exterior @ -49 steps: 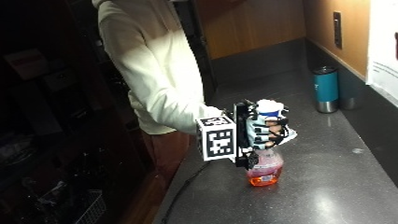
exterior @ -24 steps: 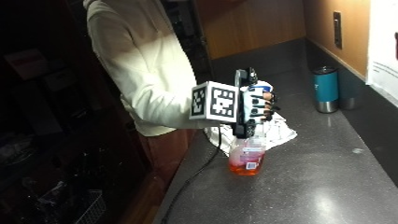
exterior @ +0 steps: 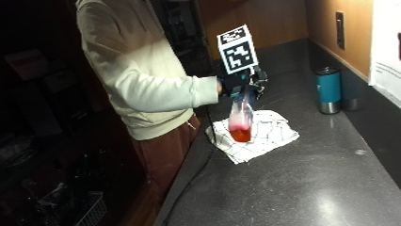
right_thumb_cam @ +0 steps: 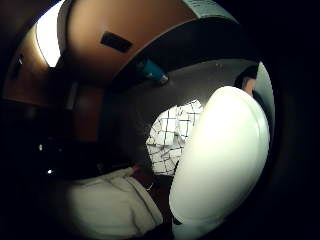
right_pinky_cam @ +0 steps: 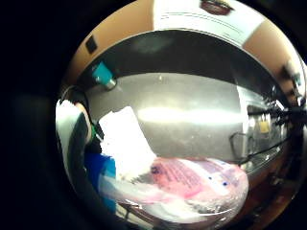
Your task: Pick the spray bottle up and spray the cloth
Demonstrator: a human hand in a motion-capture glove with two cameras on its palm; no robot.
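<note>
While fingers [exterior: 253, 89] wrap its top | spray bottle [exterior: 240, 123] hangs over cloth [exterior: 269, 134]

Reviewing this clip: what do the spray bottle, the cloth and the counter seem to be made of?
Spray bottle: likely clear plastic, glossy; the pink-red liquid shows through its wall. The right hand holds it by the top, above the cloth.
Cloth: woven fabric, matte white with a thin dark check; it lies rumpled in soft folds.
Counter: dark and smooth, perhaps stone or laminate; it gives faint reflections.
</note>
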